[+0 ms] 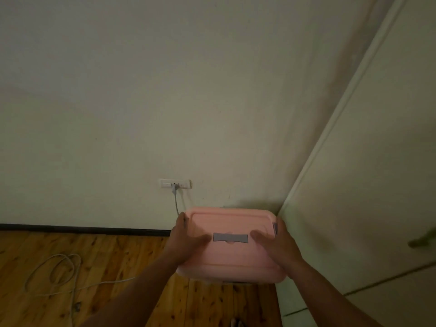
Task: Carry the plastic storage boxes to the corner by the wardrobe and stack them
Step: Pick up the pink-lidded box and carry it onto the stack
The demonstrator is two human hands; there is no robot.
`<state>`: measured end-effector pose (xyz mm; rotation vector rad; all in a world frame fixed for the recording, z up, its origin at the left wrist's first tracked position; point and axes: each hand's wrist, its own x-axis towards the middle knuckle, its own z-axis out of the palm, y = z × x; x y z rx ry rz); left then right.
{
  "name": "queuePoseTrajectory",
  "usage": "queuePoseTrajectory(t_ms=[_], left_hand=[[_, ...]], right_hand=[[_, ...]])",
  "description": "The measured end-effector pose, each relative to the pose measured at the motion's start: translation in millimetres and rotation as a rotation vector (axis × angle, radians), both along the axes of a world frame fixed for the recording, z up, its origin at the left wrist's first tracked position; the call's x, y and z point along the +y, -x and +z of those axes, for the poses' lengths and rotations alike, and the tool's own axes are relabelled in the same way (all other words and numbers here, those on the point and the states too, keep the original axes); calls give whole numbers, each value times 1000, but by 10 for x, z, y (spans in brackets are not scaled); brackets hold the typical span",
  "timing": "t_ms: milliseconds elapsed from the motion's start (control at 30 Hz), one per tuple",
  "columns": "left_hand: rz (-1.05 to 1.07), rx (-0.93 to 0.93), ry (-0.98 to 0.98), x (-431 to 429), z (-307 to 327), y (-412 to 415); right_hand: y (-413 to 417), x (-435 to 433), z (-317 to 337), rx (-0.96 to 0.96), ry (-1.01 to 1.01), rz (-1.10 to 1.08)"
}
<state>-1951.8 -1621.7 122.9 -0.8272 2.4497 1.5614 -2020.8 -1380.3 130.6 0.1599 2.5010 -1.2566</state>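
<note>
Forearms: two bare forearms are seen entering from the lower edge and converging on the box.
Left hand: clamped on the left side of the pink plastic storage box. The thumb is laid flat across the lid and the fingers are wrapped over the left rim.
Right hand: clamped on the right side of the same box. The thumb is laid on the lid and the fingers are curled over the right rim.
Pink plastic storage box: rounded rectangular form, lid fitted. It is held level between both hands, low in the corner, with its far edge near the wall and its right edge just beside the wardrobe. Whether it rests on anything cannot be told; only a dark strip is seen under the front edge.
Grey bow-shaped clasp: set at the middle of the lid, between the two thumbs.
Brown knotted wooden plank floor: seen to the left of and below the box.
White looped cable: laid on the floor at the left, well apart from the box.
Dark skirting board: run along the foot of the wall.
White rectangular socket plate: mounted low on the wall above the box's far left corner.
Grey plug cord: hung from the plate and lost behind the box.
Off-white plaster wall: the far surface.
Pale flat-panelled wardrobe: stood at the right, met by the wall at the corner.
</note>
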Motion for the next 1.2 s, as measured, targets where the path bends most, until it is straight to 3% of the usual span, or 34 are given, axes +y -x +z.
queuePoseTrajectory(t_ms=[300,433,667,1200], left_hand=[[73,-21,-28,170,-158,906],[163,-32,-141,235,-309,1173],[284,-82,-235,176,-564,1570],[289,-205,-378,74,-1207,2221]], right_hand=[[1040,117,-241,-56,-36,29],[1368,183,-369,-85,-18,34],[1763,151,-616,-123,57,11],[2227,73,-1243,-227,114,-136]])
